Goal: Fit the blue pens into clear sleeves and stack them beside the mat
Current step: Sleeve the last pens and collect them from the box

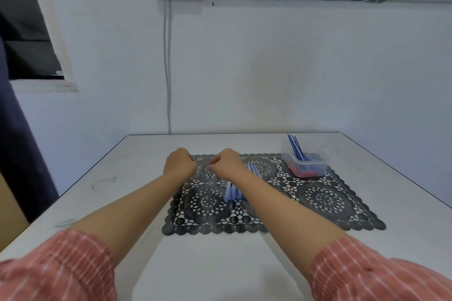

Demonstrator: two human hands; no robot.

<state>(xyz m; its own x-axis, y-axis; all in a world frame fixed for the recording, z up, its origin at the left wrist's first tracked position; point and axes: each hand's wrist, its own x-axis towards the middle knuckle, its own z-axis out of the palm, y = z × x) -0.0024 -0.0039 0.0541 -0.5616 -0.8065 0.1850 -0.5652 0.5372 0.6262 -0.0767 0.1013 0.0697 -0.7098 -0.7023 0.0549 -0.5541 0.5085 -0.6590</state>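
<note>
Head view, fitting step. Both hands are held over the far left part of the black lace mat [320, 203], close together but not touching. The left hand [179, 162] and the right hand [226, 162] each have their fingers curled inward, knuckles toward us. We cannot tell whether they pinch a pen or a sleeve between them, since anything held there is too thin and blurred to make out.

A heap of blue pens [233, 190] lies on the middle of the mat, just under the right forearm, which partly covers it. We cannot say whether these pens are already sleeved. A clear tub [307, 162] stands on the far right corner of the mat, with thin blue rods [296, 148] leaning out of it and red items at its bottom.

We judge that one pen is being slid into its sleeve. The next move calls for seating it fully, then laying it on the white bench [220, 264] beside the mat.
</note>
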